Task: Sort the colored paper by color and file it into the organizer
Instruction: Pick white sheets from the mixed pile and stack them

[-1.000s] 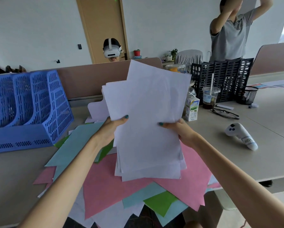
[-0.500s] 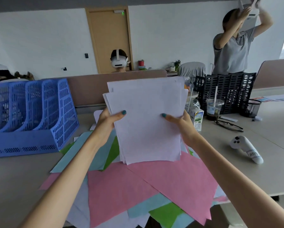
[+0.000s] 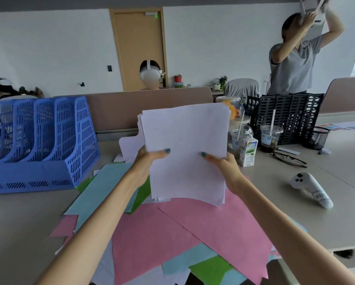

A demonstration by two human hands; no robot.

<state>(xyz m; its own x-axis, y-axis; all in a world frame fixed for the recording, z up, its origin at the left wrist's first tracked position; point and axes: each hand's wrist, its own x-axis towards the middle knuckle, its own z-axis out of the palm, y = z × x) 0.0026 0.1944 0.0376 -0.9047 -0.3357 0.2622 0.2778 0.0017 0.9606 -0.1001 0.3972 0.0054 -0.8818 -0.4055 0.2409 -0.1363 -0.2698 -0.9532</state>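
White paper stack [image 3: 184,149] upright btwn left hand [image 3: 146,159] & right hand [image 3: 223,163].

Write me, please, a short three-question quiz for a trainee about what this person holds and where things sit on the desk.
1. True or false: the left hand and the right hand both grip the white paper stack.
2. The blue organizer stands: A) left of the coloured paper pile; B) right of it; C) on the floor.
3. Fill in: the big sheets lying on top of the pile, nearest the camera, are ____.

Key: 1 true; 2 A; 3 pink.
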